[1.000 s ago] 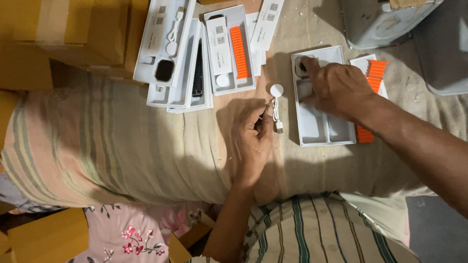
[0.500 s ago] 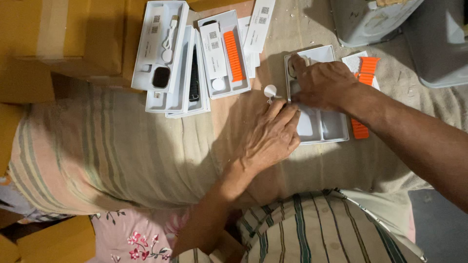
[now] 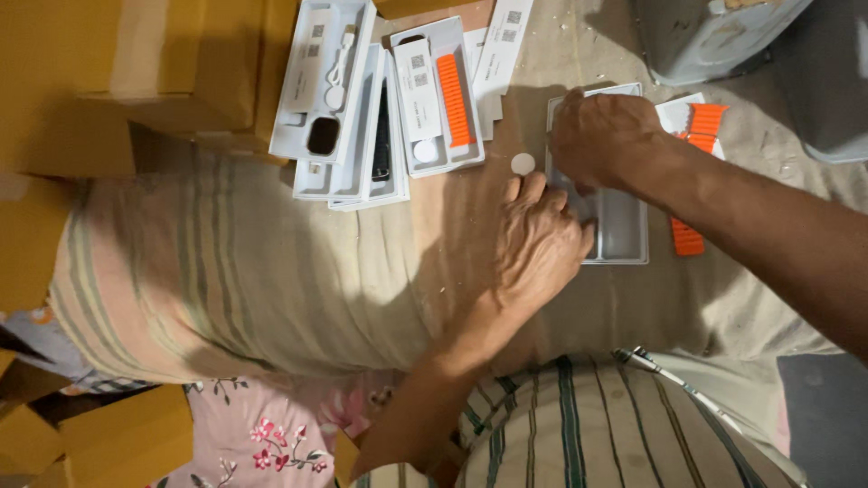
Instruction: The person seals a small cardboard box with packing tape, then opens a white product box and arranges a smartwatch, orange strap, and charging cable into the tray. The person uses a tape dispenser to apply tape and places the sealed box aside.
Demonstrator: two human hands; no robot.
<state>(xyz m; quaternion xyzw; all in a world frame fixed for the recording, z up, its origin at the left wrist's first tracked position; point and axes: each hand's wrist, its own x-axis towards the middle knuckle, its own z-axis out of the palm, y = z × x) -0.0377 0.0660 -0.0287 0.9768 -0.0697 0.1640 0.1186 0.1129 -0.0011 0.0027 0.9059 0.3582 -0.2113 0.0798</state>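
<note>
Left hand [image 3: 542,239] curled by white disc [image 3: 523,164]; right hand [image 3: 601,136] pressing white tray [image 3: 619,230], long axis twelve-to-six. Grip unclear.

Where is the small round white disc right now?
In the head view, the small round white disc lies on the cloth just above the left hand, between the white tray with the orange strap and the open white tray.

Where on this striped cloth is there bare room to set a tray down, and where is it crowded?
Free: the wide stretch of striped cloth left of the left hand, below the stacked white trays and right of the cardboard boxes. Crowded: the top edge, and around the open tray under both hands, with the right hand, white disc and orange strap.
</note>
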